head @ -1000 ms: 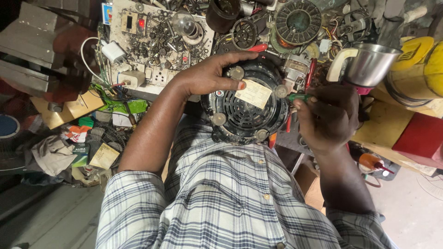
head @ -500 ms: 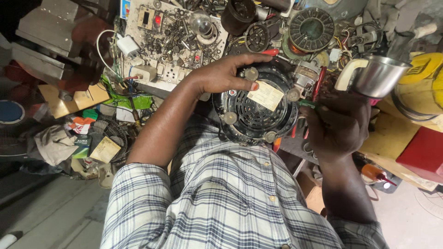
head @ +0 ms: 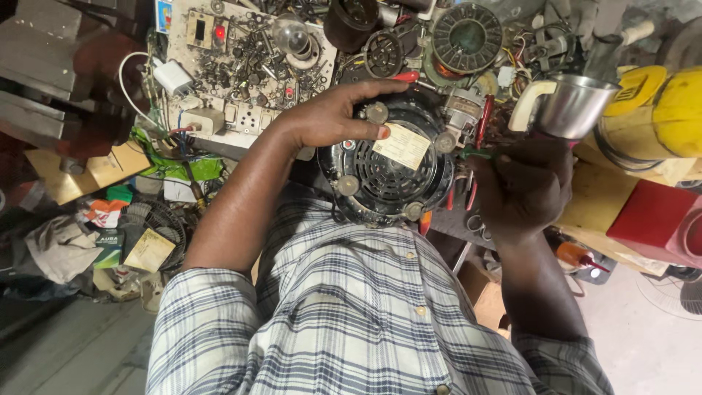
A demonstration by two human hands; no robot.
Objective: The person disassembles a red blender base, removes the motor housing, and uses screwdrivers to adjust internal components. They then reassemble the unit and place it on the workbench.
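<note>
Black round vented motor housing (head: 384, 175), paper label attached: left hand (head: 333, 117) spread flat across its top, right hand (head: 523, 186) pinching a green-handled tool (head: 479, 154) at its rim. Likely risk: tool slipping off, housing tilting against the plaid-shirted lap.

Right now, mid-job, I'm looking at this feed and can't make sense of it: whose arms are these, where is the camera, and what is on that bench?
There is no machine here: these are a person's own two bare arms, seen from a camera worn on the head and looking down, so the checked shirt fills the bottom. The left hand lies spread over the top edge of a round black motor housing with a slotted grille and a pale paper label. The right hand is closed around a thin green-handled tool whose tip points at the housing's right side. Beyond is a crowded workbench: a white switch board strewn with screws and a bulb, a copper-wound coil, a steel mug and a yellow container. A red box sits at the right.
</note>
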